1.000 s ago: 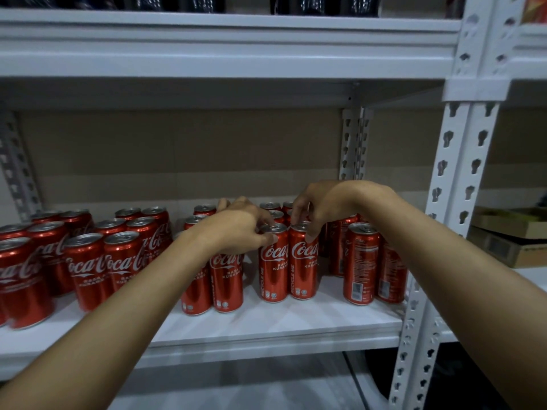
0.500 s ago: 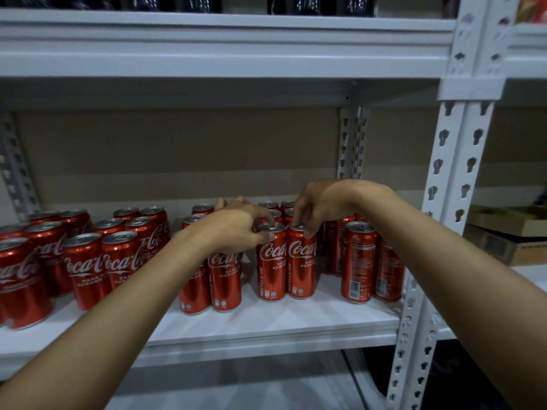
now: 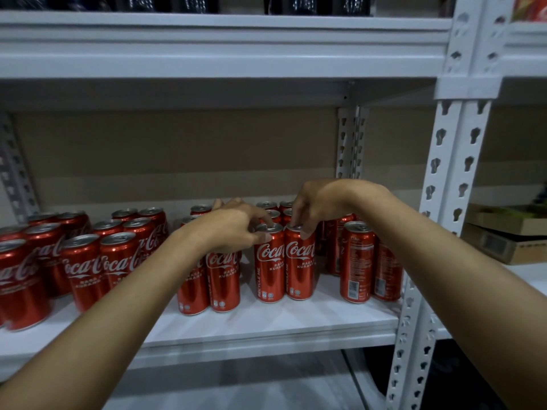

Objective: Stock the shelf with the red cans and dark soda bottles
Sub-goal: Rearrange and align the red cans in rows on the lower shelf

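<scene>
Several red cans stand in rows on the white middle shelf (image 3: pixel 266 324). My left hand (image 3: pixel 233 229) pinches the top rim of one front slim red can (image 3: pixel 268 267) between thumb and forefinger. My right hand (image 3: pixel 318 207) reaches down from above, and its curled fingertips grip the top of the neighbouring red can (image 3: pixel 299 264). These two cans stand upright and touch each other. Bottoms of dark soda bottles (image 3: pixel 316 4) show on the shelf above.
A block of shorter red cans (image 3: pixel 88 261) fills the shelf's left side. Two more slim cans (image 3: pixel 356 261) stand by the right upright post (image 3: pixel 444 179). Cardboard boxes (image 3: pixel 506 235) sit on the adjoining shelf at right. Bare shelf board lies along the front edge.
Both hands stay on the tops of the same two front cans. Only the view has drifted slightly.
</scene>
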